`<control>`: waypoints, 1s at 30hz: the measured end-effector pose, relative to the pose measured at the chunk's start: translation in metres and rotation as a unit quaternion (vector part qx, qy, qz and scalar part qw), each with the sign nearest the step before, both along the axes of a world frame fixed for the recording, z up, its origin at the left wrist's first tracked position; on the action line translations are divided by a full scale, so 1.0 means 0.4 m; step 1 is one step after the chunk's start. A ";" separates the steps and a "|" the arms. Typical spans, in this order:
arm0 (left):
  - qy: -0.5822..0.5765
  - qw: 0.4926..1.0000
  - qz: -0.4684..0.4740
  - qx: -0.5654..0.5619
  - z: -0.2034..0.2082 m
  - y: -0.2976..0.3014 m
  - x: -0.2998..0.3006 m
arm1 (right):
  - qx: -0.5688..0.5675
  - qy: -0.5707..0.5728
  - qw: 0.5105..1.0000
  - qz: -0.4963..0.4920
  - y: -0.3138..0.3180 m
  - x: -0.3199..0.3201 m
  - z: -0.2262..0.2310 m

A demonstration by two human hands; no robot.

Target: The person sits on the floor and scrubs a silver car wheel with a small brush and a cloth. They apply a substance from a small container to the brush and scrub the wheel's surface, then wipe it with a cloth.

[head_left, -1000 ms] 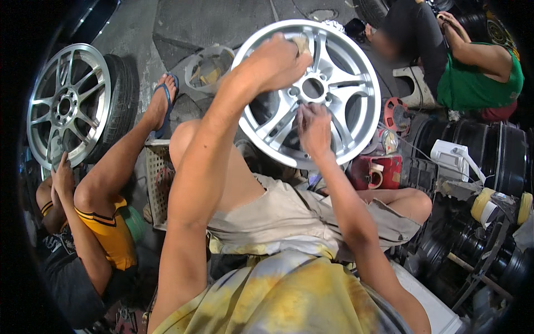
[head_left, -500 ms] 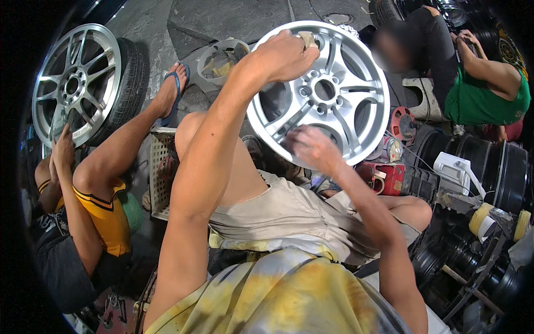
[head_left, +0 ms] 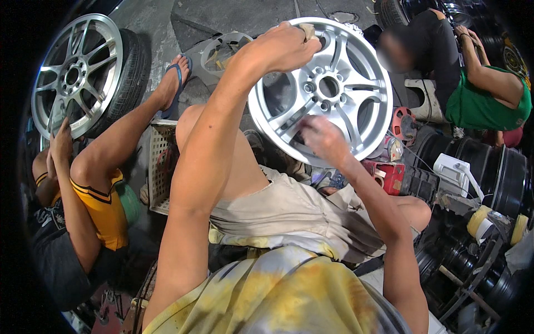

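Note:
In front of me a bare silver alloy wheel rim (head_left: 346, 83) is tilted toward me, its spoked face showing. My left hand (head_left: 283, 49) is at the rim's upper left edge, fingers closed on a small tan folded piece (head_left: 307, 31) that could be cloth or sandpaper. Over the lower spokes, my right hand (head_left: 324, 140) is smeared by motion. Its fingers cannot be made out, nor whether anything is in them.
To the left, a person holds a grey sheet-like piece near another spoked wheel (head_left: 72, 78) with a tire. A pale perforated crate (head_left: 162, 167) stands beside my left leg. Another person in green crouches at the right, near dark rims (head_left: 503, 172) and a red box (head_left: 389, 177).
My right hand has shifted slightly right and up across the lower spokes. My left hand keeps its place on the rim edge. The whole view has shifted a little.

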State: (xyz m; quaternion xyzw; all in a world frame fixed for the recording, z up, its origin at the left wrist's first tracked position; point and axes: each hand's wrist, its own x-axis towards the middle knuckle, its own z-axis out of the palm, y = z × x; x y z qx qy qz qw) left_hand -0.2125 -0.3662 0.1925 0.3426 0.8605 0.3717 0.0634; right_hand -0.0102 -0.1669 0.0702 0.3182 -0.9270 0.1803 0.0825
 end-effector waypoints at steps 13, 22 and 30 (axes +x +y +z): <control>-0.037 0.996 0.023 -0.072 0.024 -0.033 0.008 | 0.013 0.002 0.962 -0.271 0.117 0.113 0.009; -0.083 0.994 0.002 -0.076 0.034 0.005 0.039 | -0.013 -0.001 0.969 -0.248 0.101 0.097 -0.014; -0.099 0.983 -0.060 -0.139 -0.039 0.064 0.011 | 0.037 -0.041 0.962 -0.269 0.086 0.022 0.010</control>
